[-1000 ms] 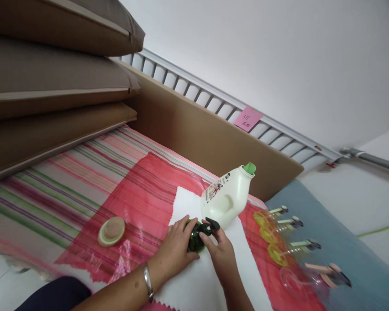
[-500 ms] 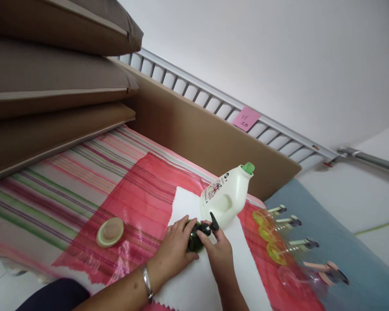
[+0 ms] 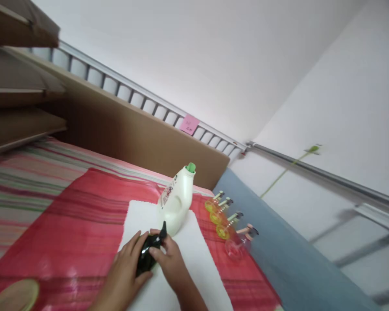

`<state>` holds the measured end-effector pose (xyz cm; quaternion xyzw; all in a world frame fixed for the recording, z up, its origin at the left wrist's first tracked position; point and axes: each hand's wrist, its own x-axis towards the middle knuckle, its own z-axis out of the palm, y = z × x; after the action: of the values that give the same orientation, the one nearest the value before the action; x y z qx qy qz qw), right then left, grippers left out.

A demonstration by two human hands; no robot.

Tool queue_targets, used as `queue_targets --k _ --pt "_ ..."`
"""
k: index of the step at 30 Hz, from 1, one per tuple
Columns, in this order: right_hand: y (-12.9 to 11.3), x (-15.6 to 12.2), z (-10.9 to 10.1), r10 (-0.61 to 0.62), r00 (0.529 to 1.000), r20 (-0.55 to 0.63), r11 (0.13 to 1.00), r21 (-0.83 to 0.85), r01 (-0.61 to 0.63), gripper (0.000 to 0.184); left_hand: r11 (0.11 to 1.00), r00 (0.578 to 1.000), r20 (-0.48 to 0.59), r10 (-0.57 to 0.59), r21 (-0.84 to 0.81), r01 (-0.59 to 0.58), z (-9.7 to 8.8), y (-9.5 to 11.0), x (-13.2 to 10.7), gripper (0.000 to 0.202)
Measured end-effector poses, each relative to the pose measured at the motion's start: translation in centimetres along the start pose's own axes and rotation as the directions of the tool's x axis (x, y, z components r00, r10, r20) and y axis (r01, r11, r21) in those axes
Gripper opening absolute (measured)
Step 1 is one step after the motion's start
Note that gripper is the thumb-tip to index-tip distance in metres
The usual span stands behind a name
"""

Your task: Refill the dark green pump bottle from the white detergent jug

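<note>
A dark green pump bottle [image 3: 145, 259] with a black pump head is held between both hands over a white sheet [image 3: 197, 272]. My left hand [image 3: 125, 270] wraps round the bottle's body from the left. On the right, my right hand [image 3: 170, 257] grips it near the neck, thumb across its upper part and fingers behind the pump. Just beyond the hands stands a white jug [image 3: 176, 203] with a green spout and no cap on it. The bottle's underside is hidden by my hands.
Several clear pump bottles [image 3: 225, 226] with yellow or pink bases stand at the right on red plastic film [image 3: 94, 216]. A pale green lid [image 3: 17, 296] lies lower left. Behind are a cardboard panel [image 3: 132, 138], a radiator [image 3: 110, 84] and stacked cushions [image 3: 16, 73].
The view has swung right and up, so things sit further left, with more of the right wall showing. Both hands still hold the pump bottle, which now shows more of its body.
</note>
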<state>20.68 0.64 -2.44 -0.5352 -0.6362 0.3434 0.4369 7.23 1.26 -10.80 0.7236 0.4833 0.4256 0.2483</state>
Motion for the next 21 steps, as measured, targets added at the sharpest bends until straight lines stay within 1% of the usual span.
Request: queue_targets --k 2,6,11,14,17,19,21 --pt "-0.1 -0.1 0.1 -0.016 1.000 -0.025 1.000 0.021 0.016 0.036 0.999 0.998 -0.026 0.050 0.006 -0.050 0.6 -1.0 0.1 0.074" --pt "-0.2 0.0 0.8 -0.014 0.992 -0.126 1.000 0.019 0.017 0.035 0.993 0.992 -0.053 0.117 0.027 -0.115 1.3 -2.4 0.1 0.072" --pt "0.1 0.1 1.4 -0.005 0.976 -0.216 0.999 -0.032 -0.002 0.030 0.988 0.987 -0.049 0.151 0.049 -0.148 1.6 -3.1 0.2 0.072" --pt "0.2 0.2 1.7 0.010 0.968 -0.251 0.997 -0.066 -0.027 0.028 0.989 0.989 -0.042 0.145 0.034 -0.143 1.7 -3.4 0.4 0.072" --pt "0.3 0.4 1.8 0.027 0.966 -0.256 0.996 -0.080 -0.049 0.026 0.990 0.990 -0.017 0.140 0.006 -0.140 1.5 -3.0 0.4 0.073" --pt "0.4 0.3 1.7 0.040 0.972 -0.233 0.995 -0.076 -0.059 0.025 0.993 0.993 -0.009 0.117 -0.013 -0.117 1.0 -2.1 0.2 0.074" --pt "0.3 0.1 1.1 0.060 0.978 -0.200 0.995 -0.065 -0.074 0.032 0.997 0.998 -0.010 0.066 -0.027 -0.067 0.4 -0.9 0.1 0.075"
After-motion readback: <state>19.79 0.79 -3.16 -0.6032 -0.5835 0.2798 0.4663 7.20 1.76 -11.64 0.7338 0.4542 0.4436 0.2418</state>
